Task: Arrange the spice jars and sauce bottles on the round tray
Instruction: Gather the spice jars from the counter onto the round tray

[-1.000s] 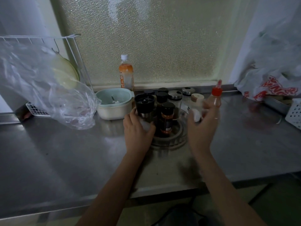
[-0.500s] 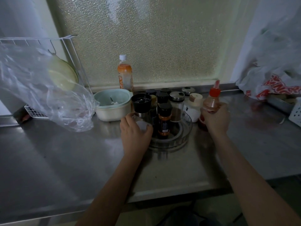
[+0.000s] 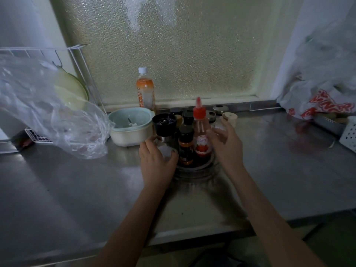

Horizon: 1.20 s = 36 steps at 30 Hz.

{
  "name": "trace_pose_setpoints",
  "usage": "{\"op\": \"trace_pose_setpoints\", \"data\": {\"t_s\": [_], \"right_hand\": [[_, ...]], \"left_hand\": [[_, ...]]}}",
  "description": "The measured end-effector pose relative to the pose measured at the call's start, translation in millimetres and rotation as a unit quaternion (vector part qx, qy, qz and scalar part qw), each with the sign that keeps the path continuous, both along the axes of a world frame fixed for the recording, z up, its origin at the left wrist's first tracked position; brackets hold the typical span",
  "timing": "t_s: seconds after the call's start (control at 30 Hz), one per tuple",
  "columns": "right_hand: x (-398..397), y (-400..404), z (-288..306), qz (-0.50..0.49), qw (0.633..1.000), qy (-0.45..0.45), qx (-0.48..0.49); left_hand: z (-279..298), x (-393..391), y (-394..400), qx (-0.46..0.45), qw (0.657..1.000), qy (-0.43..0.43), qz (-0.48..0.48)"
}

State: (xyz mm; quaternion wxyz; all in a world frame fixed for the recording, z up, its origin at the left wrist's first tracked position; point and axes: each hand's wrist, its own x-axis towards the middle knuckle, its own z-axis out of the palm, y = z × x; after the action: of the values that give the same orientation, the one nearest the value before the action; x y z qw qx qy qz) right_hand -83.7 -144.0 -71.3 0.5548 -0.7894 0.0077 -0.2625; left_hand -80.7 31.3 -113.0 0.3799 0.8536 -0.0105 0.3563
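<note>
Red-capped sauce bottle (image 3: 201, 134) label unreadable; bag (image 3: 316, 105) shows blurred red letters

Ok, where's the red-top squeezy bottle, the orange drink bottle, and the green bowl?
red-capped sauce bottle (image 3: 202, 139), head view, on its label.
orange drink bottle (image 3: 145, 91), head view, on its body.
pale green bowl (image 3: 133, 132), head view, on its front wall.

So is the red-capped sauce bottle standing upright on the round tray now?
Yes, upright: the red-capped sauce bottle stands on the round tray, nozzle pointing up, beside the orange-labelled jar.
</note>
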Motion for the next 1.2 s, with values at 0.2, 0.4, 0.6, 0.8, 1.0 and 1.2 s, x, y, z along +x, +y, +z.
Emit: {"op": "trace_pose_setpoints", "data": {"t_s": [0.2, 0.4, 0.6, 0.8, 1.0, 1.2], "right_hand": [[47.0, -37.2, 8.0, -0.136, 0.990, 0.029, -0.019], [70.8, -49.0, -14.8, -0.073, 0.993, 0.081, -0.037], [22.5, -47.0, -3.0, -0.175, 0.982, -0.058, 0.036], [-3.9, -35.9, 6.5, -0.086, 0.989, -0.086, 0.081], [4.7, -23.8, -4.3, -0.019, 0.999, -0.035, 0.033], [10.0, -25.8, -13.7, 0.036, 0.999, 0.014, -0.013]], "left_hand": [[0.6, 1.4, -1.0, -0.003, 1.000, -0.009, 0.002], [0.6, 2.8, -0.6, -0.008, 1.000, -0.013, -0.003], [-0.7, 4.0, -0.2, -0.002, 1.000, -0.020, -0.003], [1.4, 1.9, -0.9, -0.004, 1.000, -0.019, 0.000], [1.3, 0.7, 0.5, 0.004, 1.000, -0.017, -0.011], [0.5, 2.1, 0.8, 0.009, 1.000, -0.013, -0.007]]}}
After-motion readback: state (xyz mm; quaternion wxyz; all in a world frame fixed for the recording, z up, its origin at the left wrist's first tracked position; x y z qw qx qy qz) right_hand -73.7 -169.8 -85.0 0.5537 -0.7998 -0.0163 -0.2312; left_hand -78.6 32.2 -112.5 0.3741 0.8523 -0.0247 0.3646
